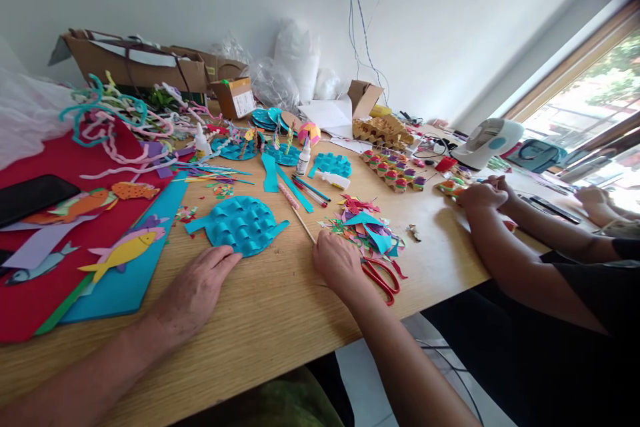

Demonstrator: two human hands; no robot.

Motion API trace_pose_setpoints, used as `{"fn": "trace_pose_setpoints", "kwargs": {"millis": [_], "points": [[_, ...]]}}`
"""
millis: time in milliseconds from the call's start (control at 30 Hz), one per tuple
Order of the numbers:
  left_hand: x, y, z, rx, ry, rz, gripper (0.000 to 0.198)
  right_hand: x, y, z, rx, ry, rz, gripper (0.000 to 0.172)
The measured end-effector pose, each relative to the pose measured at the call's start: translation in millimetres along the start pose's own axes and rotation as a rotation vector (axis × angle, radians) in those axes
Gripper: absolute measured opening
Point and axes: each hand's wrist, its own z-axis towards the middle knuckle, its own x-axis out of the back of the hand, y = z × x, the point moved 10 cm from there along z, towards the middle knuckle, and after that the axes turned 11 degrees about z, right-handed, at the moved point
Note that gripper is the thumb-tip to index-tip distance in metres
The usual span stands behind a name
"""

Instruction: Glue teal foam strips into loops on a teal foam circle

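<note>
Wooden table (pixel 280 320), cardboard box (pixel 157 71) holding white material (pixel 137 52), left hand (pixel 197 283) loosely extended against blue disc (pixel 240 223), right hand (pixel 337 261) gripping stick (pixel 304 225)

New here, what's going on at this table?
Someone's left hand has its fingertips at the near edge of a blue disc with looped strips, lying on the table. Their right hand holds a thin stick. Paper scraps and red scissors lie beside that hand. Farther right, a co-worker's hands are close together; what they hold is unclear.
</note>
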Motion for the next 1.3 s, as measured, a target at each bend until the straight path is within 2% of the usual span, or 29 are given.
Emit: {"fn": "trace_pose_setpoints", "kwargs": {"millis": [200,267,367,433,533,633,833,933,1300], "points": [[0.4,0.2,0.0,-0.013,0.007,-0.003,0.051,16.7,11.6,-10.7,-0.032,0.034,0.044,0.021],[0.3,0.3,0.1,-0.013,0.007,0.015,0.052,30.4,17.6,-19.6,0.001,0.104,0.151,0.02],[-0.3,2.2,0.7,-0.021,-0.003,0.047,0.052,54.8,24.5,-40.9,0.091,0.27,0.374,0.029],[0.1,3.9,1.2,-0.032,-0.004,0.066,0.053,58.4,20.2,-56.0,0.172,0.28,0.509,0.031],[0.8,4.4,1.9,-0.033,-0.003,0.081,0.054,41.2,-5.4,-73.5,0.312,0.12,0.631,0.031],[1.7,4.3,2.3,-0.029,-0.005,0.092,0.054,17.9,-32.5,-82.5,0.412,-0.014,0.615,0.035],[6.1,7.1,2.9,-0.044,0.012,0.067,0.05,-8.5,-51.0,-74.0,0.445,-0.147,0.492,0.042],[4.7,6.2,3.2,-0.035,-0.001,0.053,0.05,-10.5,-52.6,-72.2,0.451,-0.179,0.436,0.044],[4.9,7.9,1.9,-0.057,0.024,0.067,0.049,-15.9,-50.9,-75.6,0.443,-0.169,0.362,0.043]]}}
